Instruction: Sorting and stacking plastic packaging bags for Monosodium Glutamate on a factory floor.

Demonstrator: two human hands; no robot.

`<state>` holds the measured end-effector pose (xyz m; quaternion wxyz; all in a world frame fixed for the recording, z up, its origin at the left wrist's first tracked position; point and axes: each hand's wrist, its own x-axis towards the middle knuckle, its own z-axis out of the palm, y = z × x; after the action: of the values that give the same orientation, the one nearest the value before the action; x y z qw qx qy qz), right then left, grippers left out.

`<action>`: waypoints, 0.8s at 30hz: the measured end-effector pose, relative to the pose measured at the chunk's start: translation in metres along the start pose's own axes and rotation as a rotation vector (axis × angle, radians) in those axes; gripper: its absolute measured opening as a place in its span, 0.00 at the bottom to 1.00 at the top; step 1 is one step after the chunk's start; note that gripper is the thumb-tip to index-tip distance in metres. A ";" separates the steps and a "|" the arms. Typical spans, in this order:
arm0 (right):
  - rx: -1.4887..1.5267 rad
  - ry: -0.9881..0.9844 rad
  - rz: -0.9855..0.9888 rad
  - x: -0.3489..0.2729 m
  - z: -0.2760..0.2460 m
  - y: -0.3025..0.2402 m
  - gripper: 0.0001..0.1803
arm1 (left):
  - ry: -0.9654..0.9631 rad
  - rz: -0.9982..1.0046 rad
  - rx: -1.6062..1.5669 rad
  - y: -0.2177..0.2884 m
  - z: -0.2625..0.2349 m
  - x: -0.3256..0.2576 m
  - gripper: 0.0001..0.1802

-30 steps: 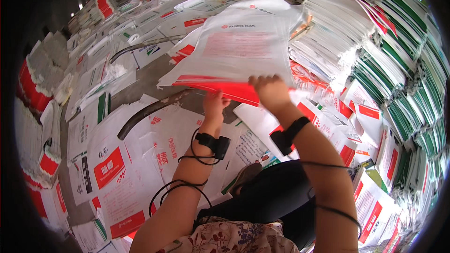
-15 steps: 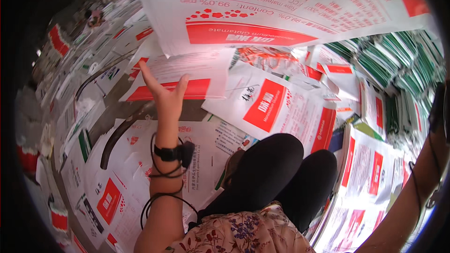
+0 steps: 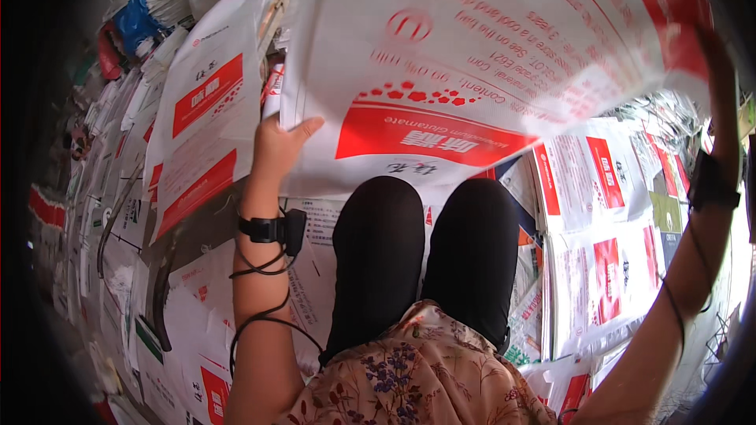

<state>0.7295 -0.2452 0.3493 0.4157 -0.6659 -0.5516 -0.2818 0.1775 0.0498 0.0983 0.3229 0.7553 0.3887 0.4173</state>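
A large white woven sack [image 3: 504, 39] with red printed panels hangs upright across the upper middle, above my knees. My left hand [image 3: 281, 148] has its thumb on the near face at the sack's left edge, its fingers behind that edge and partly hidden. At the far right side of the sack, by its red end, my right hand [image 3: 711, 51] grips the raised edge; this part is dark near the picture's rim. Just left of my left hand, another white sack [image 3: 197, 114] with red panels leans at a slant.
A stack of flat white and red sacks [image 3: 594, 240] stands to the right of my knees. More sacks [image 3: 185, 338] lie spread on the left. A dark curved tube [image 3: 160, 303] rests among them. Piled sacks and a blue bag [image 3: 138, 24] are at the far left.
My left hand, earlier stretched out with fingers spread, now closes on the sack's left edge. The sack hangs lower and nearer my knees. My right hand has come into view; my view has shifted.
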 end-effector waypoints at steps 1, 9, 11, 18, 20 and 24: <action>0.456 0.017 0.333 -0.038 0.020 0.046 0.28 | -0.006 -0.019 0.129 0.012 -0.006 0.000 0.16; 0.633 -0.232 0.964 -0.362 0.089 0.099 0.24 | -0.251 0.214 0.594 0.070 0.022 -0.002 0.20; 0.661 -0.295 1.006 -0.410 0.103 0.092 0.25 | -0.416 0.300 0.473 0.049 0.030 -0.011 0.18; 0.637 -0.200 1.128 -0.435 0.141 0.081 0.15 | -0.521 -0.031 0.756 0.037 0.018 -0.024 0.17; 0.729 -0.120 1.199 -0.423 0.145 0.072 0.16 | -0.456 0.044 0.712 0.044 0.012 -0.024 0.17; 0.823 -0.208 1.278 -0.521 0.171 0.128 0.20 | -0.582 -0.085 0.758 0.009 0.022 -0.026 0.17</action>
<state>0.7180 -0.3639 -0.2012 0.6582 -0.6699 -0.1564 0.3057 0.1910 0.0197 0.0855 0.1371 0.8888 0.4372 0.0040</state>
